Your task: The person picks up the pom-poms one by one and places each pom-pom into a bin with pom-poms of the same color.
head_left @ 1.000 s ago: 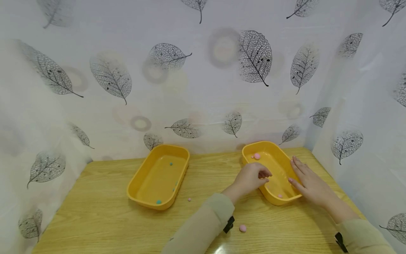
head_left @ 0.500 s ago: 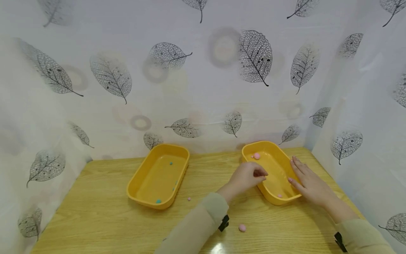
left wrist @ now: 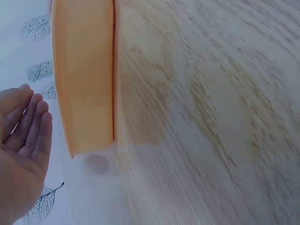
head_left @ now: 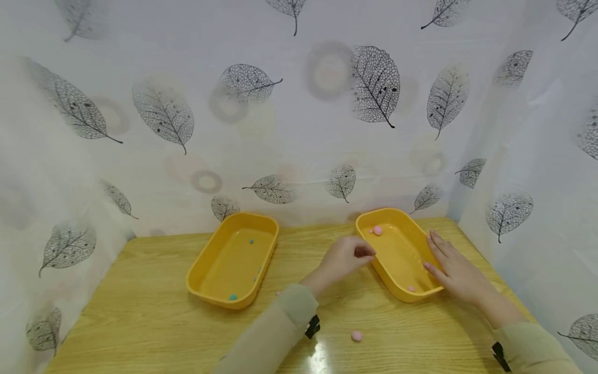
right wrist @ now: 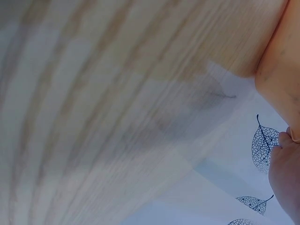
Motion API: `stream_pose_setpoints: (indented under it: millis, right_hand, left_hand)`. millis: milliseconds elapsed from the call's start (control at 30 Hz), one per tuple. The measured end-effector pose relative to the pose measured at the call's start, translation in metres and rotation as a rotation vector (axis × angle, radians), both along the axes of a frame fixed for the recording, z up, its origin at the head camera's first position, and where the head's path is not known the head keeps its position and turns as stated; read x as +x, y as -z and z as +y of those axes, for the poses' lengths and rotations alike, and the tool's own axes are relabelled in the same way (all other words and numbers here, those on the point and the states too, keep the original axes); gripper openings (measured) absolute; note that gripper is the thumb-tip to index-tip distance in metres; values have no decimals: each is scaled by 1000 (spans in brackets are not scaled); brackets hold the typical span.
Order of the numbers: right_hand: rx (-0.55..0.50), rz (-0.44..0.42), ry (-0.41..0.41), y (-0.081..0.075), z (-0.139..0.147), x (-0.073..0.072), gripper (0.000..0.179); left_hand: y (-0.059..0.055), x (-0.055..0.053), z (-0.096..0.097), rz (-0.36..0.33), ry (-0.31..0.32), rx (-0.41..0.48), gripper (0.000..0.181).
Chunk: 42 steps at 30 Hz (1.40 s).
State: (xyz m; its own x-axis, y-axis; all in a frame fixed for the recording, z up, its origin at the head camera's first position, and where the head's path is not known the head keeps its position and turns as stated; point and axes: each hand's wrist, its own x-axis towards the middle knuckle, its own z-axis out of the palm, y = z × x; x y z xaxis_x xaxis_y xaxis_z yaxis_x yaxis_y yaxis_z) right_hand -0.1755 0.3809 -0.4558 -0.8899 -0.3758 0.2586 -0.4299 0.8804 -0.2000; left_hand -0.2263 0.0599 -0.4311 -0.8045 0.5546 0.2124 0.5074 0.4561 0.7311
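Note:
In the head view my right hand (head_left: pixel 460 270) rests on the right rim of the right yellow tray (head_left: pixel 385 270), fingers extended and thumb over the inner side. Small pink balls (head_left: pixel 377 230) lie at its far end, with another pink ball (head_left: pixel 411 289) at its near end. Beside the tray's left rim hovers my left hand (head_left: pixel 343 257), fingers loosely bent. The left wrist view shows the left palm (left wrist: pixel 21 164) with no object visible between the fingers. The right wrist view catches only part of the right hand (right wrist: pixel 287 173) against the tray.
A second yellow tray (head_left: pixel 229 259) stands to the left, holding several small teal balls (head_left: pixel 233 297). A pink ball (head_left: pixel 356 336) lies on the wooden table (head_left: pixel 140 311) near the front; a tinier one (head_left: pixel 277 294) lies by the left tray. Leaf-printed curtain (head_left: pixel 299 130) surrounds the table.
My left hand has moved left, from over the right tray to just outside its left rim. The right hand and both trays have stayed in place.

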Motion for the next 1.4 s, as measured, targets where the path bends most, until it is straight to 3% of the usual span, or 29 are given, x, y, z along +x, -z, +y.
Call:
stream_pose_setpoints:
  millis: [400, 667, 1400]
  right_hand:
    - [4, 2, 1, -1, -1, 0, 72]
    - [-4, -13, 9, -2, -1, 1, 73]
    - [-8, -11, 10, 2, 1, 0, 72]
  left_hand:
    - [7, 1, -29, -20, -22, 85, 10]
    - [16, 3, -54, -20, -72, 91, 11]
    - [34, 24, -106, 4, -150, 104, 8]
